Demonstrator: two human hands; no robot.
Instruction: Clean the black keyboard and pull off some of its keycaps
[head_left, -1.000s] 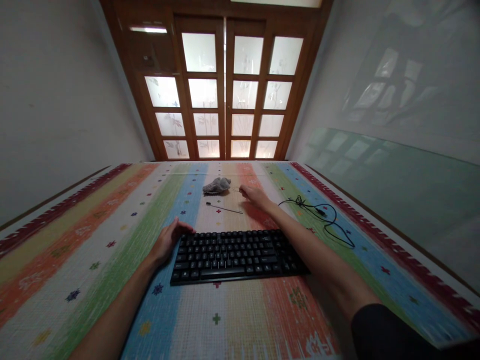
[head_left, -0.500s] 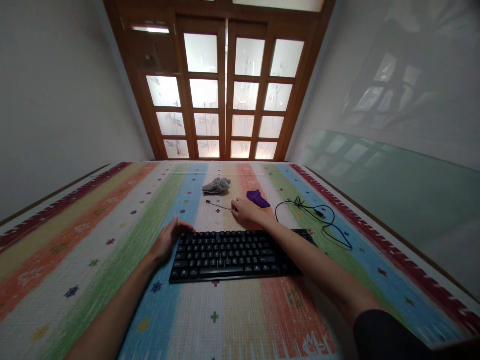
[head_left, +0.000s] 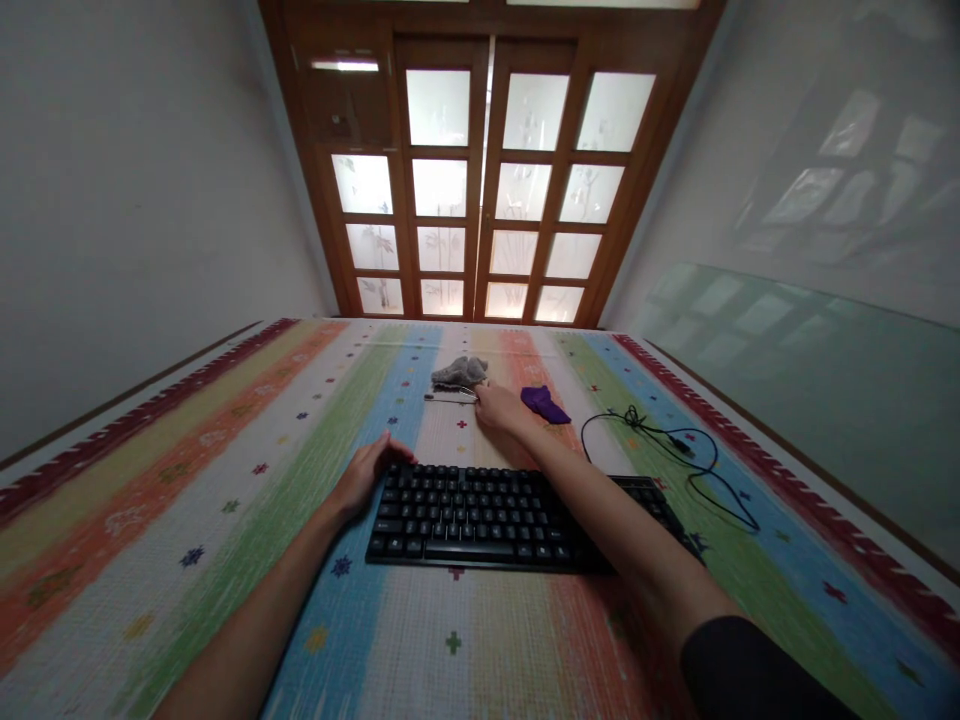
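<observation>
A black keyboard (head_left: 472, 520) lies on the table in front of me. My left hand (head_left: 367, 472) rests at its upper left corner, fingers stretched out against the edge. Beyond the keyboard, my right hand (head_left: 496, 408) pinches the right end of a thin stick with a small dark tip (head_left: 448, 401); the tip points left. The stick is just in front of a crumpled grey cloth (head_left: 460, 371), and whether it touches the table I cannot tell. To the right of that hand sits a folded purple cloth (head_left: 545, 405). My right forearm hides part of the keyboard's right side.
A black cable (head_left: 709, 465) lies in loose loops on the right, beyond the keyboard. The striped tablecloth (head_left: 247, 540) covers the table. A glass sheet (head_left: 780, 350) leans along the right wall, and wooden doors (head_left: 487, 200) stand at the far end.
My right hand has moved away from me with the thin stick, up to the grey cloth. My left hand stays at the keyboard's corner. The whole view has shifted slightly.
</observation>
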